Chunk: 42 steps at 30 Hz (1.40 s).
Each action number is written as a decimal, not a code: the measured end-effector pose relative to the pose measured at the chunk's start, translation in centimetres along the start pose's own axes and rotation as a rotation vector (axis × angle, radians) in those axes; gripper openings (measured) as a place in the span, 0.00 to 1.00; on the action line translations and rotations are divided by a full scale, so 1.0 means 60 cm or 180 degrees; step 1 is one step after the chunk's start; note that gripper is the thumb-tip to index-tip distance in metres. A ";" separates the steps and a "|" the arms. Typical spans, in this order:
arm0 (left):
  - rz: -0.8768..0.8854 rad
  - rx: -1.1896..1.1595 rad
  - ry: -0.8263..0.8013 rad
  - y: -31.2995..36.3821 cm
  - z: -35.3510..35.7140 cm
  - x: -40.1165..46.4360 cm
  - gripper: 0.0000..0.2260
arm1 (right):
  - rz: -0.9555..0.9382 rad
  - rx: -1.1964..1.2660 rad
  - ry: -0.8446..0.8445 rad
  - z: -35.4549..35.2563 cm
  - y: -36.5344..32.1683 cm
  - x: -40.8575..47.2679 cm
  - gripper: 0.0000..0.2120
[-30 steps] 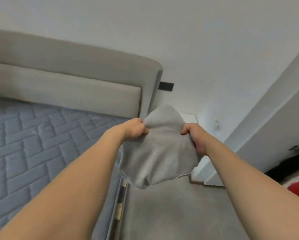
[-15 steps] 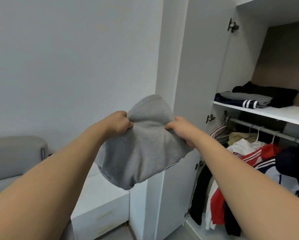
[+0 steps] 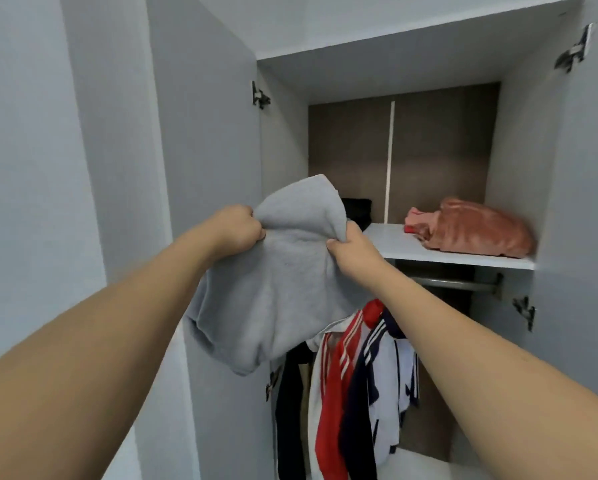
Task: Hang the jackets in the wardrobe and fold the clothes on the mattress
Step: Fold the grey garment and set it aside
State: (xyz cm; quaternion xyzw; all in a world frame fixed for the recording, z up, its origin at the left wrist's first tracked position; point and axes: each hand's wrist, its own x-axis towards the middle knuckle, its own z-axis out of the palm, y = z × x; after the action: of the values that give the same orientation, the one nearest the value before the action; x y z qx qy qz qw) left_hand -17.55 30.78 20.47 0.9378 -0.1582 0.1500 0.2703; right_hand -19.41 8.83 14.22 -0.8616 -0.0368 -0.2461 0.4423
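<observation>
The folded grey garment (image 3: 283,278) hangs in the air in front of the open wardrobe (image 3: 519,140), held up at about the height of the white shelf (image 3: 425,251) and drooping below the two hands in a soft bundle.

On that shelf a crumpled pink garment (image 3: 474,228) lies to the right, and a dark folded item (image 3: 358,211) sits at the back, partly hidden behind the grey cloth. Under the shelf a metal rail (image 3: 453,284) runs across, and from it hang jackets (image 3: 356,386) in red, white and navy with striped sleeves, next to a black one at the left. The left door (image 3: 207,168) stands open, its hinges showing on the inside wall; a pale grey wall (image 3: 30,168) lies to the left of it.

Half a second ago the view took in more wall, a bedside cabinet and the headboard, with the wardrobe off to the right; now the wardrobe fills the view and the garment is raised nearer to the shelf.

The left hand (image 3: 236,232) pinches the top edge of the grey cloth with curled fingers, and the right hand (image 3: 351,249) grips the same edge just beside it, thumb over the fabric.
</observation>
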 end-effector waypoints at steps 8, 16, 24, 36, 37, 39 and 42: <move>0.0486 -0.0105 -0.0040 0.110 0.064 0.210 0.12 | 0.0016 0.0048 0.0597 -0.119 0.074 0.154 0.11; 0.0751 -0.0420 0.0330 0.211 0.134 0.466 0.07 | -0.0025 0.0004 0.0787 -0.230 0.144 0.385 0.17; 0.1124 -0.0639 0.0645 0.318 0.225 0.680 0.02 | 0.0077 -0.0327 0.1283 -0.332 0.222 0.555 0.17; 0.1819 -0.0638 0.0301 0.542 0.372 0.924 0.06 | 0.0565 -0.0727 0.2082 -0.515 0.359 0.712 0.17; 0.1864 -0.0654 0.0242 0.557 0.385 0.939 0.06 | 0.0623 -0.0760 0.2091 -0.528 0.371 0.721 0.18; 0.1977 -0.0727 0.0094 0.584 0.412 0.971 0.03 | 0.0748 -0.0794 0.2107 -0.555 0.397 0.741 0.18; 0.2085 -0.0773 -0.0079 0.628 0.450 1.026 0.07 | 0.0990 -0.0771 0.2040 -0.598 0.439 0.776 0.21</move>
State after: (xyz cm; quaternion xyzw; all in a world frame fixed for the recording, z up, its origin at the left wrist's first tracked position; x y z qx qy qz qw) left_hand 29.18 -27.76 38.54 0.8000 -0.4706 0.1975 0.3154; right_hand 14.75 -42.30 33.38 -0.7823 0.2641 -0.4357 0.3584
